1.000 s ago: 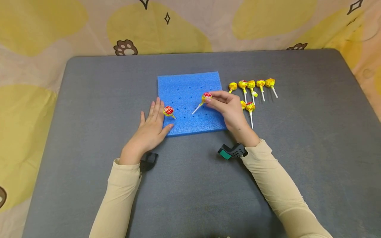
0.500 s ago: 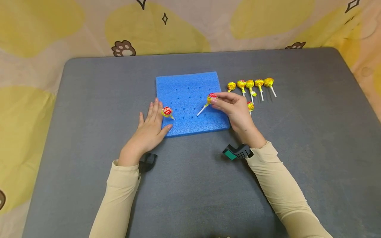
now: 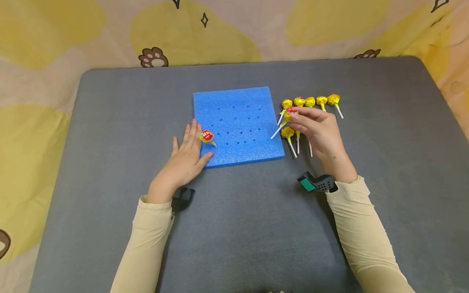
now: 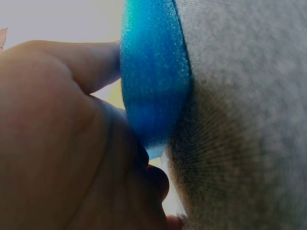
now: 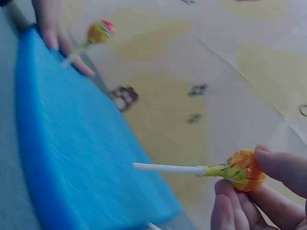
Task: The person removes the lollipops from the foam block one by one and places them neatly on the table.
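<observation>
My left hand (image 3: 183, 158) lies flat with straight fingers along the left edge of a blue foam board (image 3: 238, 152) dotted with small holes. Its thumb rests on the board's front left corner. Beside those fingers a lollipop (image 3: 207, 136) with a red and yellow wrapper stands in the foam, stick down. My right hand (image 3: 320, 132) pinches another lollipop (image 5: 247, 170) by its wrapped head between thumb and fingers. That lollipop's white stick points down and left, over the board's right edge in the head view.
Several yellow-wrapped lollipops (image 3: 333, 100) lie in a row behind my right hand. More lollipops (image 3: 287, 132) lie just right of the board, partly covered by that hand. A patterned cloth (image 3: 227, 32) hangs behind the grey table (image 3: 234, 228).
My right hand has moved right with its lollipop, from above the foam board to over the loose lollipops. The left hand stays in place on the board's edge.
</observation>
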Tool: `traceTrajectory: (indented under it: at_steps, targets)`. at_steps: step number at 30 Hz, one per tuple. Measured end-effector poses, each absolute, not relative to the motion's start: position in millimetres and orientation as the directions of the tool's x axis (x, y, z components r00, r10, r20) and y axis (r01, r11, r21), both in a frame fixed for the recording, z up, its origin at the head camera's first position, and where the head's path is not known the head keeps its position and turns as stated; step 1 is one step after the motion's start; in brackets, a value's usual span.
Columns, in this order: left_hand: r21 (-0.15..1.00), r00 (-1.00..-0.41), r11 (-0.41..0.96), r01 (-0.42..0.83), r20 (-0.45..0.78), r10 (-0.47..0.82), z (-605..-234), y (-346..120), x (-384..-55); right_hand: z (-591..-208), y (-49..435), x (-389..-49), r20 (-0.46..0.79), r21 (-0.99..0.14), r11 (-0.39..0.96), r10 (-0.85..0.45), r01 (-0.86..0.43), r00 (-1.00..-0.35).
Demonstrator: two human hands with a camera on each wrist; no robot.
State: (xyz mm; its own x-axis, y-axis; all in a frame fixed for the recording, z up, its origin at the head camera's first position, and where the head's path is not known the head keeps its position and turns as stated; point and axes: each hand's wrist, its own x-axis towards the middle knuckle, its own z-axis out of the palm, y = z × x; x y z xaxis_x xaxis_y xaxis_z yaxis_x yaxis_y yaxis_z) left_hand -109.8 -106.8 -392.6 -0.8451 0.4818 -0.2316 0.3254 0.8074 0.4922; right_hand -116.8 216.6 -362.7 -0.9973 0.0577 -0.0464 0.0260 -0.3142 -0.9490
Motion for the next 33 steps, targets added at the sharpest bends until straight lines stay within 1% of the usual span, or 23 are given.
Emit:
traceTrajectory:
  at_steps: [6,18,22,28,33]
  targets:
    - [0.486,-0.845,0.812,0.322,-0.239,0.478,-393,-106,-111,-357,239,-117,-0.051,-0.926,-0.377,0.073,0.019,-0.996]
    - [0.485,-0.845,0.812,0.326,-0.235,0.480,-394,-106,-111,-353,253,-116,-0.042,-0.911,-0.413,0.118,-0.011,-0.992]
    - [0.483,-0.843,0.811,0.329,-0.238,0.483,-394,-105,-112,-349,265,-114,-0.062,-0.932,-0.363,0.111,0.018,-0.992]
    - [0.489,-0.844,0.808,0.329,-0.231,0.483,-395,-106,-111,-345,286,-110,-0.130,-0.978,-0.174,0.055,0.119,-0.990]
    - [0.497,-0.843,0.802,0.332,-0.225,0.489,-395,-107,-111,-350,302,-111,-0.196,-0.980,-0.047,0.058,0.193,-0.979]
